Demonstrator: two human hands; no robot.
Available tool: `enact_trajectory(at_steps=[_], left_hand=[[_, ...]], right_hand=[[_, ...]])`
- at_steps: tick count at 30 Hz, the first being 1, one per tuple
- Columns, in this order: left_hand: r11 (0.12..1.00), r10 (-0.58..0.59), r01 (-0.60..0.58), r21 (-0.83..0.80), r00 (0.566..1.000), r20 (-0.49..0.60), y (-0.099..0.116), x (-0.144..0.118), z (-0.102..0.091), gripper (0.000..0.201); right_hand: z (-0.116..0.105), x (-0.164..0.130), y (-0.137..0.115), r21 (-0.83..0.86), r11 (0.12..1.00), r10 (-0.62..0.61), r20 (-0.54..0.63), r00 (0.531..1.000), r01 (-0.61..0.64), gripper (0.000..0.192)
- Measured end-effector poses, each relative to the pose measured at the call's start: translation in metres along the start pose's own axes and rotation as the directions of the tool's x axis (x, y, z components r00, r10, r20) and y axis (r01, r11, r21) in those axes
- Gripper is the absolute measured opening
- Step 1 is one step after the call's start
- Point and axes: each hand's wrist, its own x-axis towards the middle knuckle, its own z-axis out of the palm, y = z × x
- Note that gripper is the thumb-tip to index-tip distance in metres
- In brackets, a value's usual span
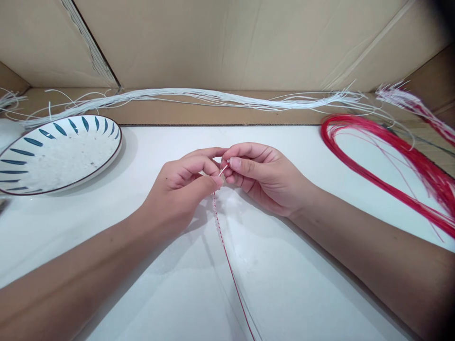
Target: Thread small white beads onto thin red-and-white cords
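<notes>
A thin red cord (234, 277) runs up from the near edge of the table to my hands. Its upper stretch is dotted with small whitish, bead-like bits (217, 218). My left hand (188, 184) pinches the cord's upper part between thumb and forefinger. Just to its right, my right hand (265, 175) is closed in a pinch on the cord's red end. A short pale length (223, 170) shows between the two sets of fingertips. Exactly what sits under the right fingertips is too small to make out.
At left stands an oval plate (118, 147) with blue-green strokes, holding small clear bits. A bundle of white cords (199, 94) lies along the cardboard (220, 116) at the back. Coiled red cords (350, 163) lie at right, with red-and-white strands (414, 106) behind.
</notes>
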Motion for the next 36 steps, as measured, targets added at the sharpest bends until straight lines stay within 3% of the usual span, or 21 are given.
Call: enact_trajectory(at_steps=[11,30,36], left_hand=[[1.000,-0.002,0.004,0.031,0.998,-0.066,-0.0004,0.0000,0.0004,0.019],[0.993,0.029,-0.019,0.118,0.996,-0.081,-0.0003,0.0002,-0.0007,0.021],[0.991,0.007,0.007,0.130,0.994,-0.106,-0.0007,-0.0001,-0.0009,0.019]], right_hand=[[0.0028,-0.0004,-0.0003,-0.029,0.999,-0.028,-0.038,0.999,0.027,0.014],[0.0030,-0.0001,0.0013,-0.116,0.989,-0.100,-0.051,0.994,0.094,0.014],[0.0030,-0.0007,0.0016,-0.119,0.991,-0.067,-0.044,0.997,0.062,0.017]])
